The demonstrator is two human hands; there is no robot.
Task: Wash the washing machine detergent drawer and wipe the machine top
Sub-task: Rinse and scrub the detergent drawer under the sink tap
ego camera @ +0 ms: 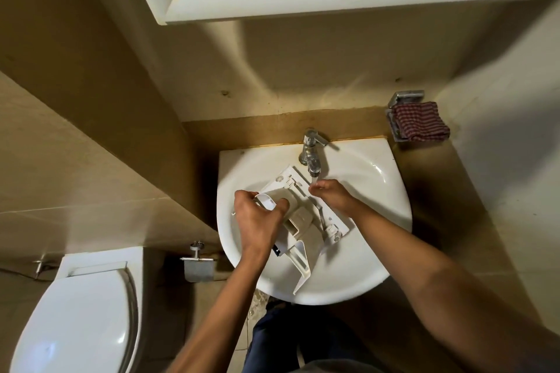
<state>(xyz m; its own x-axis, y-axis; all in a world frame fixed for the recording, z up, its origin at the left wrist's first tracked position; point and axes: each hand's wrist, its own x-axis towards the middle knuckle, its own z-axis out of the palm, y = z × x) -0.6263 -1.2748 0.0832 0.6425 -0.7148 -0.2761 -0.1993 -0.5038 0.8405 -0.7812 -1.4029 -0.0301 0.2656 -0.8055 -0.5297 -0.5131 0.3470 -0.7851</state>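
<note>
Head view: looks down into a bathroom basin, both bare forearms reaching in.
Drawer: white hard-plastic detergent drawer (306, 222), long and flat w/ boxy compartments and ribs. It lies slantwise in the basin btw the two hands, and its angled panel end points back past the L wrist.
L hand (257, 218): fingers curled round a small white rounded plastic insert (266, 202), glossy, held at the drawer's near-left edge.
R hand (331, 195): at the drawer's far-right edge, fingertips bent under a thin water stream. Can't tell if they pinch anything.
Tap: shiny chrome single-lever tap (312, 154), just beyond the R fingertips, water running.
Basin: white glazed ceramic basin (385, 191), rounded front, under both hands.
Cloth: red-and-white checked cloth (419, 123), soft, crumpled, in a metal wall dish (406, 97), well beyond and to the right of the R hand.
Left of L hand: glossy white toilet lid (81, 312), cut by the frame edge; steel paper holder (197, 266) on the wall.
Above hands: cream-framed mirror cabinet (303, 0), top cut off, glass blurred.
Hidden: drawer part under the L palm. A dark mark by the L wrist is too small to read.
</note>
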